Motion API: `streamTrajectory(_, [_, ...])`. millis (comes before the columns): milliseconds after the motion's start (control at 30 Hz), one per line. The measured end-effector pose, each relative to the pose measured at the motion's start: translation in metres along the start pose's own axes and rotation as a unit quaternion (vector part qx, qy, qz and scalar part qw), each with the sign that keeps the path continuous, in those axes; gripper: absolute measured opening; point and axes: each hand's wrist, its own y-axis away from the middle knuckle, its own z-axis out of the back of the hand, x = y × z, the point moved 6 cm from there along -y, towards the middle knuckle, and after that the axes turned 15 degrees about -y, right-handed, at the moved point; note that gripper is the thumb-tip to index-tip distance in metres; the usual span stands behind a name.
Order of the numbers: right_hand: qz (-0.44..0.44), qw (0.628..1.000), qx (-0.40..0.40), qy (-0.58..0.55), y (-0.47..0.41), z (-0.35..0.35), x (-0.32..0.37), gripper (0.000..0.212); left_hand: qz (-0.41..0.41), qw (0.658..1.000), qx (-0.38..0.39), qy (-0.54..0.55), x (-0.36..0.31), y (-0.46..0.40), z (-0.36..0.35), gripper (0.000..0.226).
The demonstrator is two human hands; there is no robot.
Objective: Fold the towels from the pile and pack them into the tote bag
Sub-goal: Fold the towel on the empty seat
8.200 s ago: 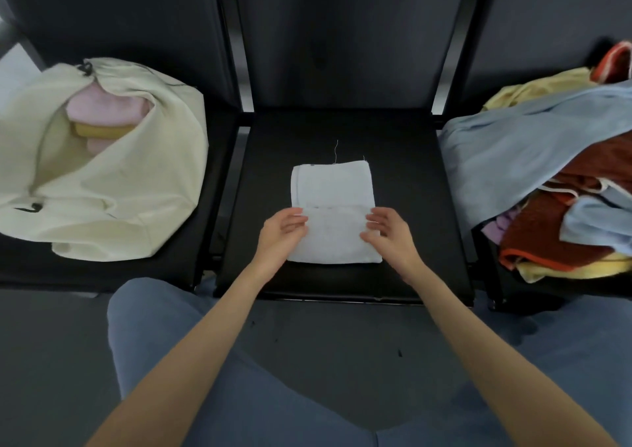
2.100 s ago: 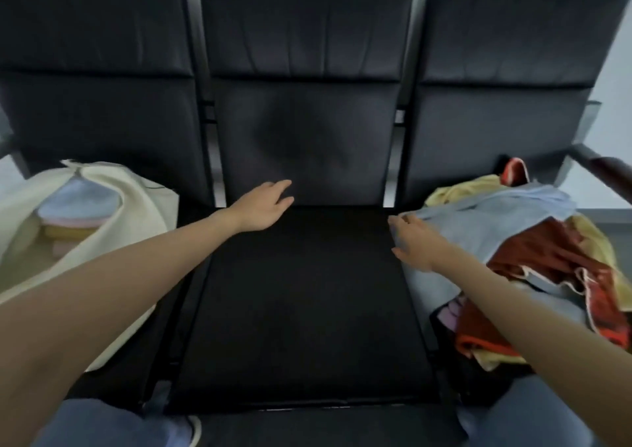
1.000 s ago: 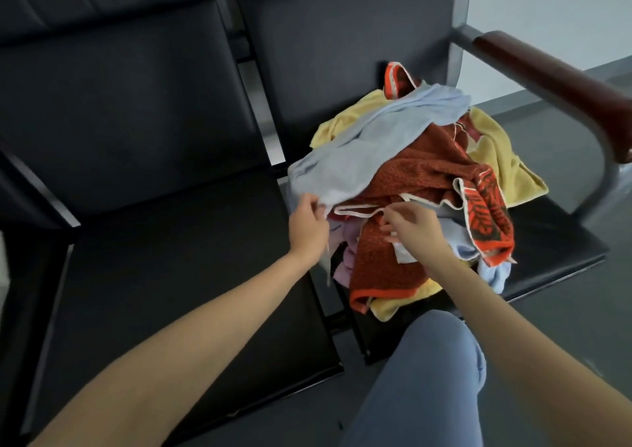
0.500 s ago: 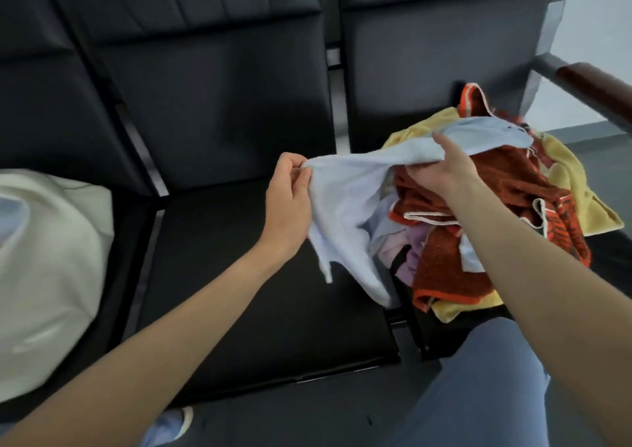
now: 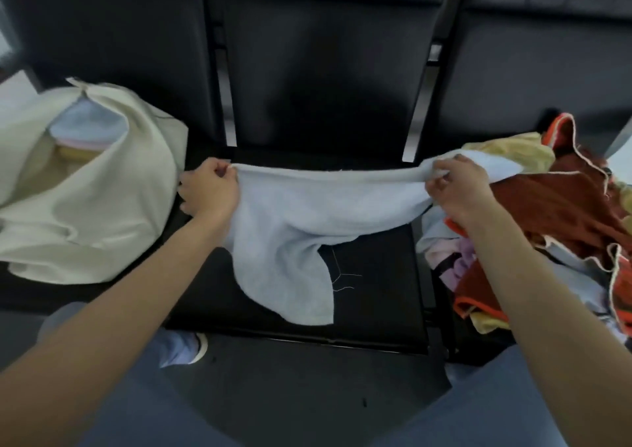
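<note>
Over the middle seat [image 5: 376, 275]: light blue towel [image 5: 290, 228] stretched between both hands, left hand [image 5: 208, 193] pinching one top corner, right hand [image 5: 458, 190] pinching the top edge near the pile [image 5: 561, 214], lower part hanging twisted onto the cushion. Best handled by sliding the right pinch out to the true corner, pulling taut, shaking out the twist, then laying flat before folding. Tote bag [image 5: 89, 187] waiting on the left seat, folded towels already inside.

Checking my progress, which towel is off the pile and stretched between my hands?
The light blue towel, gripped by left hand and right hand; the rest lie heaped.
</note>
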Motion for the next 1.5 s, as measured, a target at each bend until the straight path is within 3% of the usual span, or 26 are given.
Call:
streamTrajectory(100, [0.087,0.958,0.033,0.272,0.033,-0.005,-0.033,0.045,0.093,0.991,0.059,0.075,0.037,-0.010,-0.010,0.007])
streamTrajectory(200, [0.112,0.914,0.095,0.379,0.062,-0.001,-0.083,0.046,0.153,0.973,0.109,0.133,0.067,0.004,-0.023,0.010])
streamTrajectory(367, [-0.006,0.905,0.105,0.413,0.081,0.045,-0.179,0.039,0.240,0.927,0.200,0.206,0.110,0.042,-0.047,0.030])
streamTrajectory(467, [-0.043,0.920,0.041,0.387,0.070,0.072,-0.195,0.036,0.267,0.922,0.178,0.216,0.124,0.049,-0.048,0.017])
streamTrajectory(567, [-0.004,0.934,-0.059,0.352,0.046,0.091,-0.181,0.044,0.292,0.914,0.134,0.248,0.130,0.052,-0.048,0.008])
streamTrajectory(633, [0.071,0.903,-0.101,0.412,0.032,0.093,-0.162,0.050,0.310,0.905,0.100,0.272,0.132,0.053,-0.049,0.012])
streamTrajectory(700, [0.127,0.849,-0.122,0.498,0.020,0.089,-0.146,0.058,0.331,0.898,0.067,0.284,0.135,0.051,-0.049,0.017])
streamTrajectory(833, [0.136,0.719,-0.109,0.673,-0.005,0.088,-0.145,0.050,0.365,0.868,0.031,0.335,0.133,0.051,-0.049,0.018])
streamTrajectory(900, [0.158,0.691,-0.099,0.698,-0.010,0.091,-0.145,0.036,0.380,0.844,0.030,0.378,0.129,0.049,-0.047,0.010])
streamTrajectory(1000, [0.195,0.659,-0.072,0.722,-0.012,0.091,-0.147,0.024,0.397,0.779,0.087,0.477,0.124,0.040,-0.046,0.042])
streamTrajectory(1033, [0.208,0.656,-0.056,0.723,-0.010,0.087,-0.149,0.022,0.391,0.770,0.117,0.490,0.120,0.039,-0.045,0.042])
streamTrajectory(1100, [0.235,0.679,0.002,0.695,0.003,0.075,-0.152,0.016,0.361,0.790,0.154,0.471,0.110,0.033,-0.041,0.031])
streamTrajectory(1200, [0.199,0.784,0.133,0.573,0.043,0.058,-0.161,0.009,0.294,0.848,0.162,0.410,0.084,0.021,-0.038,0.034])
streamTrajectory(1233, [0.194,0.797,0.161,0.549,0.055,0.055,-0.164,0.011,0.271,0.870,0.171,0.375,0.075,0.018,-0.037,0.035])
streamTrajectory(1367, [0.188,0.756,0.212,0.590,0.080,0.065,-0.183,0.015,0.081,0.911,0.225,0.336,0.028,0.034,-0.034,0.017])
streamTrajectory(1433, [0.176,0.727,0.229,0.623,0.088,0.073,-0.191,0.013,-0.030,0.932,0.246,0.264,0.008,0.059,-0.035,0.018])
streamTrajectory(1500, [0.174,0.687,0.250,0.660,0.097,0.080,-0.199,0.028,-0.124,0.934,0.282,0.180,0.004,0.083,-0.053,0.020])
